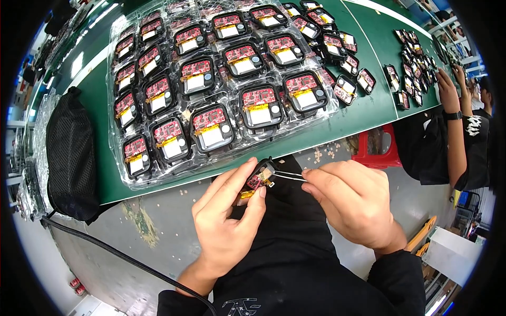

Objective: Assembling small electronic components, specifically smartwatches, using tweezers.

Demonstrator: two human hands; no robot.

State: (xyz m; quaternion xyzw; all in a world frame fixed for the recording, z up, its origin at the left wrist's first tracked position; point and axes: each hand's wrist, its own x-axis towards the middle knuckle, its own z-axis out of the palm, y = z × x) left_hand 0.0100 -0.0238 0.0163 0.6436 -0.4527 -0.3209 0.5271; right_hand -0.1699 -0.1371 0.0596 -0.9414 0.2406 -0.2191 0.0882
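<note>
Over my lap, just off the table's front edge, my left hand [224, 226] pinches a small black device housing [258, 180] between thumb and fingers. The housing is tilted; it has a red circuit board, a yellow flex strip and a pale tan patch. My right hand [350, 205] is closed on thin metal tweezers [290, 176], whose tips reach the tan patch. Whether the tips grip anything is too small to tell. Beyond my hands, a clear plastic tray [113, 150] bears rows of similar housings, with red boards and white blocks.
More housings [334, 50] lie loosely heaped right of the tray on the green table [108, 187]. A black mesh bag [71, 152] stands at left, a black cable [124, 255] running from it towards me. A red stool [361, 152] and a co-worker's arm [454, 131] are at right.
</note>
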